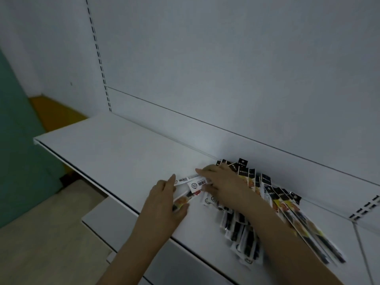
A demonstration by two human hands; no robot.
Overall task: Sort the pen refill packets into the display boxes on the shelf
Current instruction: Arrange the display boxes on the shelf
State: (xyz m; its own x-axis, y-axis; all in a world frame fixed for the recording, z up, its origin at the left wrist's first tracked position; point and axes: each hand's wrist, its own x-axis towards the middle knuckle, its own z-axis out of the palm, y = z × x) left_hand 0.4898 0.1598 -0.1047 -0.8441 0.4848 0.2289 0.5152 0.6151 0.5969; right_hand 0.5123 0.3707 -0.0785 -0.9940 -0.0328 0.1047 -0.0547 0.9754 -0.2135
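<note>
A heap of long pen refill packets (287, 204) lies fanned out on the white shelf (115, 149), black header cards toward the back wall. My right hand (222, 182) lies flat on the left part of the heap, fingers straight and pointing left. My left hand (164, 200) holds a packet (185, 199) at the heap's left edge, thumb under it and fingers alongside. Two more packets with barcode labels (191, 179) lie between my hands. No display boxes are in view.
The shelf's back panel (226, 79) rises right behind the heap, with slotted uprights at left (98, 58) and right (366, 208). Lower white shelves (107, 221) stick out below the front edge. A teal wall and yellow strip are at far left.
</note>
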